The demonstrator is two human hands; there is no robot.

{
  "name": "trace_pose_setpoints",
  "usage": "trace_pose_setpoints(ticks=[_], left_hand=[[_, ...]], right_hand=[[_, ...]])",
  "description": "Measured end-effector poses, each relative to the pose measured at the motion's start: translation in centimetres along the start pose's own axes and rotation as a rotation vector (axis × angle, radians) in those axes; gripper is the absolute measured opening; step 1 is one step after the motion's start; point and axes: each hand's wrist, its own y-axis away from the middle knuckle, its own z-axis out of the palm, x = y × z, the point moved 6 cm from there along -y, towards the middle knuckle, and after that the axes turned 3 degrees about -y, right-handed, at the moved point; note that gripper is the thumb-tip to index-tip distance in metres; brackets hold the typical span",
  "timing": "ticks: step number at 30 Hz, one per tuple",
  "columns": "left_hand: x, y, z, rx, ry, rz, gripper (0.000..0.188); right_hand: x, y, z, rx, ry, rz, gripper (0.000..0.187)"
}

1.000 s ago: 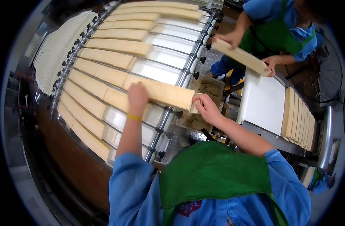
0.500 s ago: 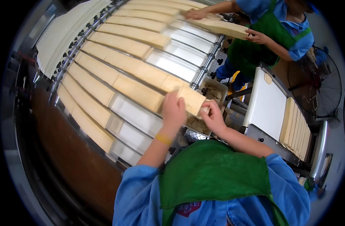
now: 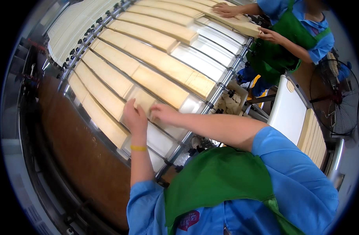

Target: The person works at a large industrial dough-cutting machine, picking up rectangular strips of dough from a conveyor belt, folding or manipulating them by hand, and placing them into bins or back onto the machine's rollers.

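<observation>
Cream-coloured slabs, which look like layered dough, lie in long rows between thin metal rods on a white belt [image 3: 158, 139]. A short slab [image 3: 143, 98] sits in one of the nearer rows, against the end of a longer slab [image 3: 103, 78]. My left hand [image 3: 134, 116] grips its near left corner, fingers closed. At its near right corner is my right hand [image 3: 165, 114], fingers curled in and slightly blurred. Beside it, to the right, lies another slab [image 3: 160, 84].
A co-worker in a green apron [image 3: 275, 47] handles a long slab [image 3: 238, 24] across the belt's far right. A metal crossbar [image 3: 220, 88] borders the near side. On the right stand a white board [image 3: 287, 105] with stacked slabs [image 3: 314, 135] and a fan [image 3: 336, 98].
Both my hands have moved left with the short slab, from beside the crossbar to a row further left. The slab now lies down in that row. The co-worker's slab has shifted little.
</observation>
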Motion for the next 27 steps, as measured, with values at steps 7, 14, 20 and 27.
trace_pose_setpoints(ticks=[7,14,20,27], left_hand=[[3.3,2.9,-2.0,-0.012,0.195,0.006,0.008],[5.2,6.6,0.4,-0.154,0.421,-0.063,0.009],[8.3,6.8,4.1,-0.306,0.495,-0.063,0.008],[17.5,6.1,9.8,-0.465,0.605,0.114,0.009]], right_hand=[[-1.3,-1.9,-1.1,-0.231,-0.169,0.082,0.033],[0.6,13.3,-11.9,-0.086,-0.351,0.129,0.022],[9.7,25.6,-21.3,0.413,-0.554,0.180,0.021],[15.3,35.7,-22.1,0.667,-0.556,0.211,0.025]])
